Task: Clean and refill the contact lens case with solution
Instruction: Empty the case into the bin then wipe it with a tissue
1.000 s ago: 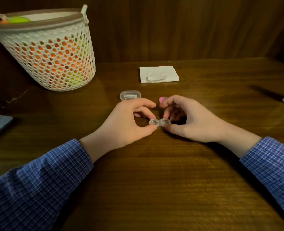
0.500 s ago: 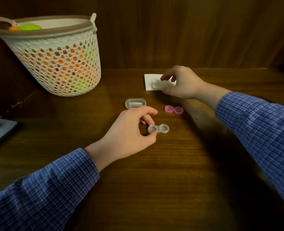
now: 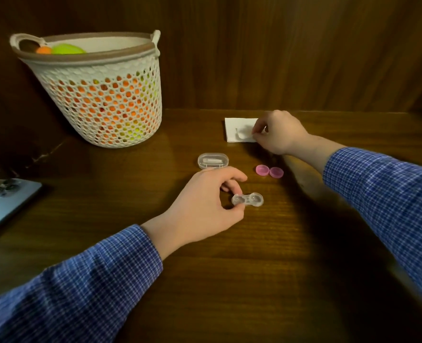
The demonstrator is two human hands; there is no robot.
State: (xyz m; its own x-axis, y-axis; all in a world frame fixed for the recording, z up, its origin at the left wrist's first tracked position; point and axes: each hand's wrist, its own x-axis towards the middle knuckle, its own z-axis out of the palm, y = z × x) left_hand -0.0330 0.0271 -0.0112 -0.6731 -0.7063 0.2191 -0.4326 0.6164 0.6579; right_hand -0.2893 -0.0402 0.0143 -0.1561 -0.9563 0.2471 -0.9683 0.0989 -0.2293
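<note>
A clear two-well contact lens case [image 3: 249,200] lies open on the wooden table [image 3: 254,280]. My left hand [image 3: 205,206] pinches its left well between thumb and fingers. Two pink caps [image 3: 269,171] lie side by side just behind it. At the back, my right hand [image 3: 278,134] pinches a small white plastic piece [image 3: 244,133] that lies on a white tissue [image 3: 237,126]. A clear oval box [image 3: 213,160] with a white part inside sits behind my left hand.
A white mesh basket [image 3: 106,100] holding orange and green balls stands at the back left against the wooden wall. A blue phone [image 3: 4,204] lies at the table's left edge.
My right hand let go of the lens case and reached back to the tissue, where it now pinches the white piece. The two pink caps came into view. The left hand kept its hold.
</note>
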